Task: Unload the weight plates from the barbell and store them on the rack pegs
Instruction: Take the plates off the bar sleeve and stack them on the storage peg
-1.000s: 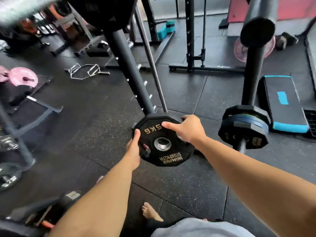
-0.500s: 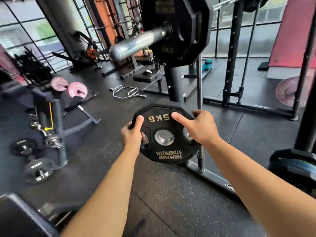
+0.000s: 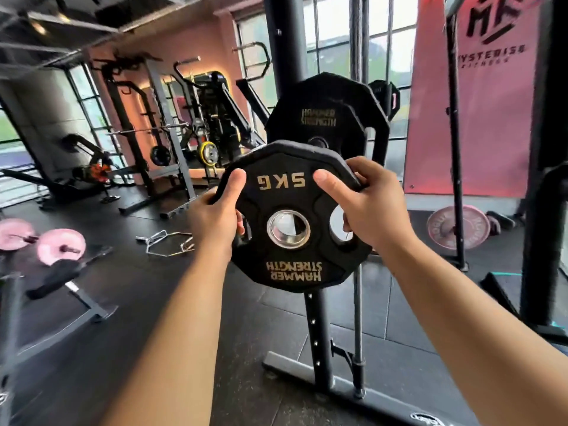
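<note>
I hold a black 5 kg Hammer Strength plate (image 3: 289, 262) upside down in front of me at chest height. My left hand (image 3: 215, 216) grips its left edge, thumb on the face. My right hand (image 3: 365, 204) grips the right edge, fingers through the grip hole. Just behind it a larger black Hammer Strength plate (image 3: 329, 115) hangs on a peg of the black rack upright (image 3: 316, 327). The peg itself is hidden by the plates.
A steel bar (image 3: 356, 327) stands upright beside the rack post. The rack's base foot (image 3: 307, 370) runs across the rubber floor. Pink plates (image 3: 61, 245) lie at left, a pink bumper plate (image 3: 458, 227) at right, a hex bar (image 3: 167, 242) on the floor.
The view has risen from the floor to the rack. Both hands have lifted the 5 kg plate up in front of the larger plate hanging on the upright.
</note>
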